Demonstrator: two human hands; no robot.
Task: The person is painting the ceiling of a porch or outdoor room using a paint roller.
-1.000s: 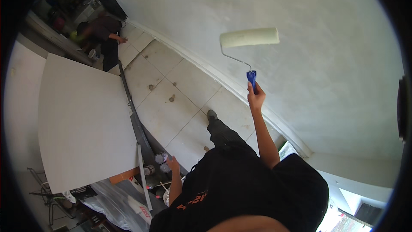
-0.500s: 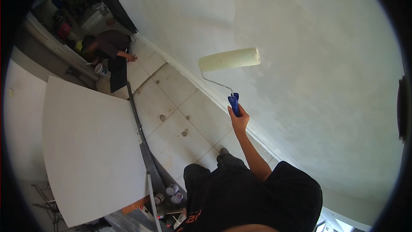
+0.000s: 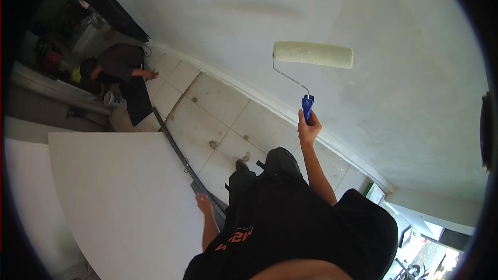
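Head | right hand (image 3: 309,128) extended forward, grip clasping paint roller (image 3: 313,54) | left hand (image 3: 204,204) low, grip unclear

A co-worker (image 3: 118,63) in dark clothing crouches near a dark-framed doorway (image 3: 116,6), a white bucket (image 3: 110,99) just beside. A red object (image 3: 52,61) of unclear kind is visible in the shadow beyond. Pale floor tiles (image 3: 215,101) bear several brown stains (image 3: 212,144). A dark object (image 3: 486,132), unidentified, is noted at the right rim.

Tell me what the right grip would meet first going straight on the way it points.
Probably the patchy pale grey wall: the right grip points toward it, with the cream cylindrical blue-handled paint roller it holds leading. Depth is unclear.
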